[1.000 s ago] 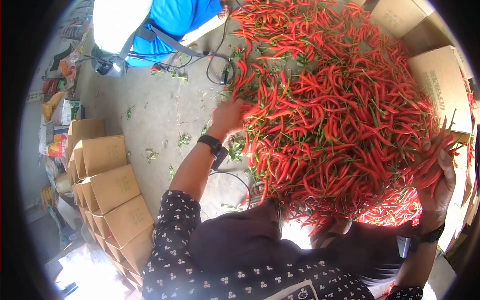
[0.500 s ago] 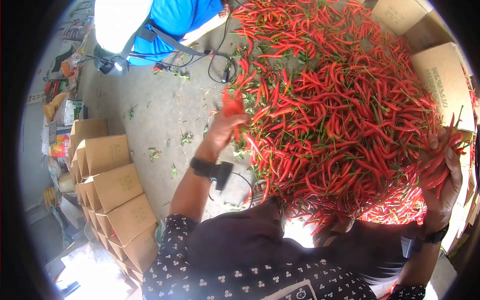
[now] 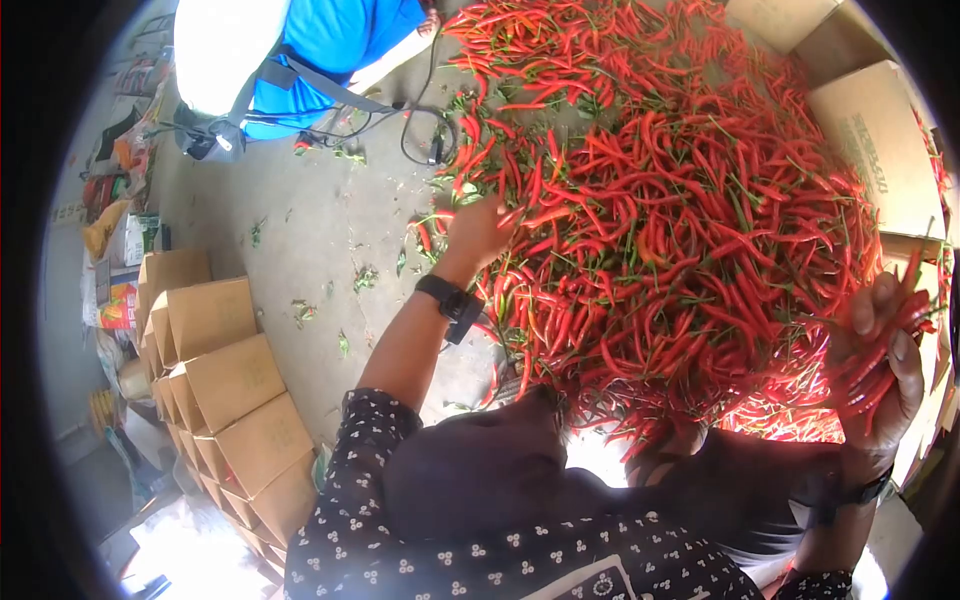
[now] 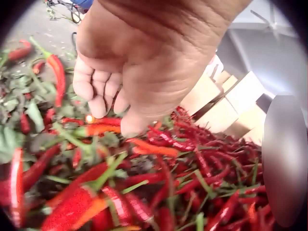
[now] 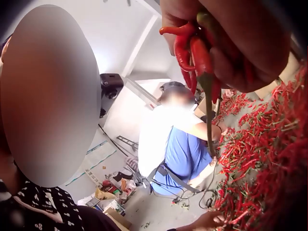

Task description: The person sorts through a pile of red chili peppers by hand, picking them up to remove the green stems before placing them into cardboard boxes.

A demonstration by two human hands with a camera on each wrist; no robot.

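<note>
Red chilies (image 3: 680, 240) with green stems form a broad pile on the floor. At its left edge is the left hand (image 3: 480, 235), palm down. In the left wrist view, the left hand (image 4: 139, 67) has loosely bent fingers touching chilies (image 4: 103, 129); none shows inside its palm. On the far right, the right hand (image 3: 885, 370) is raised and grips a bunch of red chilies (image 3: 865, 385), stems sticking up. The right wrist view shows the right hand (image 5: 240, 43) curled round several chilies (image 5: 199, 55), one long stem hanging down.
Stacked cardboard boxes (image 3: 215, 350) stand at the left, and more boxes (image 3: 875, 140) at the right edge. Another person in blue (image 5: 180, 154) crouches beside the pile. A black cable (image 3: 405, 130) and leaf scraps (image 3: 365, 278) lie on the floor.
The left hand, which held up a blurred bunch of chilies half a second ago, is now lower at the pile, and that bunch no longer shows. The right hand keeps its bunch.
</note>
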